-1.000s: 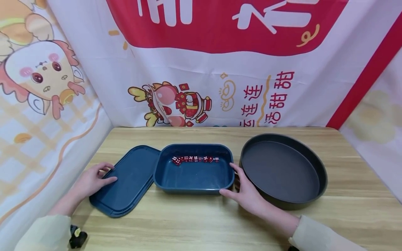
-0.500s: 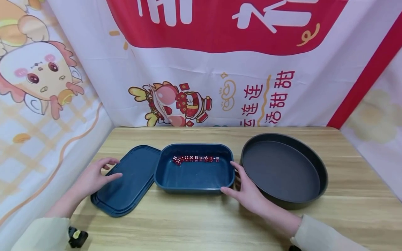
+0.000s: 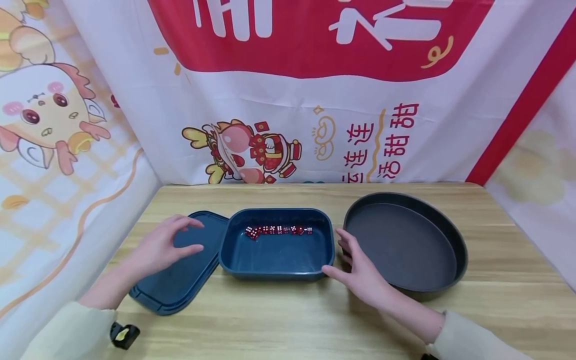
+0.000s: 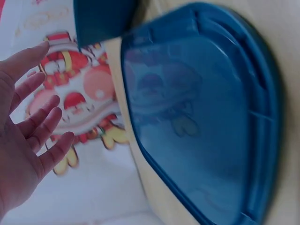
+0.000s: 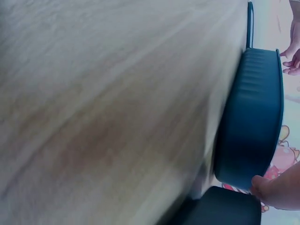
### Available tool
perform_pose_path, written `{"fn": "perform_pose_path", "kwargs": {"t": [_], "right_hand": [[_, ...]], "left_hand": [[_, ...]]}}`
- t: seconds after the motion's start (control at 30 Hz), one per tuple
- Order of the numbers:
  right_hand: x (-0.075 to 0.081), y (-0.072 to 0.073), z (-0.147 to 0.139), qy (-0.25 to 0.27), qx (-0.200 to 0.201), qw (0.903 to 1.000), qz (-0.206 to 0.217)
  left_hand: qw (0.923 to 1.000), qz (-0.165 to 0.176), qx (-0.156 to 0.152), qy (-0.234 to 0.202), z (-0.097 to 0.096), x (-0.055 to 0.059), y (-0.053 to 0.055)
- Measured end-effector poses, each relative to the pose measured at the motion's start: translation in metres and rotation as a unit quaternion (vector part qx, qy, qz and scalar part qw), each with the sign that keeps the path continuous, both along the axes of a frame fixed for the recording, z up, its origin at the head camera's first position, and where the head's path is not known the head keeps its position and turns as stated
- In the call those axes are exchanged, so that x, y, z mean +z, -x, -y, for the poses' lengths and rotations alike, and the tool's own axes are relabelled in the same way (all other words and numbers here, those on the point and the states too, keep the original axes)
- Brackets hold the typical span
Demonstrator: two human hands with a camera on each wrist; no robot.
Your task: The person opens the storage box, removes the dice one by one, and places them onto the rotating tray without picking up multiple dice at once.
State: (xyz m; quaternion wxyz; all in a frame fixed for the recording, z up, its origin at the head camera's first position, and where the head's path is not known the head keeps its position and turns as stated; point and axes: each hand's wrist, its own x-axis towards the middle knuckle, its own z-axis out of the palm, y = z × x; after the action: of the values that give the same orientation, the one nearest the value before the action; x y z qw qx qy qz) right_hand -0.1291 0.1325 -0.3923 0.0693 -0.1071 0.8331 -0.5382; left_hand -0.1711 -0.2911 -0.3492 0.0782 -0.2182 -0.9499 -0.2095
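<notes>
A blue rectangular plastic box [image 3: 275,275] stands in the middle of the table, lidless. Along its far inner side lies a row of small red dice [image 3: 279,230] with white dots. The matching blue lid [image 3: 180,280] lies flat to its left, edge beside the box. My left hand [image 3: 162,246] hovers over the lid with fingers spread, holding nothing; the left wrist view shows this hand [image 4: 28,117] apart from the lid [image 4: 192,117]. My right hand [image 3: 363,277] is at the box's right end, fingers loosely bent, thumb tip right at the front corner of the rim.
A round dark grey pan [image 3: 405,245] stands to the right of the box, close behind the right hand. The wooden table [image 3: 279,320] meets a printed cloth backdrop [image 3: 270,100] at the back and left. A black strap end [image 3: 124,335] hangs by the left sleeve.
My left hand has lifted from the lid's left edge and moved right and away from me, over the lid. The right hand has eased slightly right from the box's end.
</notes>
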Motion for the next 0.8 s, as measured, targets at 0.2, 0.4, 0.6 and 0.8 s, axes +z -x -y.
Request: {"fn": "perform_pose_path", "kwargs": {"t": [0.2, 0.4, 0.6, 0.8], "right_hand": [[0.009, -0.005, -0.014, -0.010, 0.000, 0.9994, -0.033], [0.013, -0.005, -0.040, -0.052, 0.002, 0.9924, -0.111], [0.018, -0.002, -0.076, -0.130, -0.015, 0.9755, -0.177], [0.018, 0.001, -0.121, -0.170, -0.031, 0.9610, -0.216]], "left_hand": [[0.9988, 0.007, -0.046, 0.011, -0.029, 0.013, -0.002], [0.9944, 0.037, -0.095, 0.025, -0.060, 0.020, -0.002], [0.9893, 0.059, -0.130, 0.031, -0.090, 0.026, 0.002], [0.9843, 0.055, -0.167, 0.010, -0.115, 0.029, 0.015]]}}
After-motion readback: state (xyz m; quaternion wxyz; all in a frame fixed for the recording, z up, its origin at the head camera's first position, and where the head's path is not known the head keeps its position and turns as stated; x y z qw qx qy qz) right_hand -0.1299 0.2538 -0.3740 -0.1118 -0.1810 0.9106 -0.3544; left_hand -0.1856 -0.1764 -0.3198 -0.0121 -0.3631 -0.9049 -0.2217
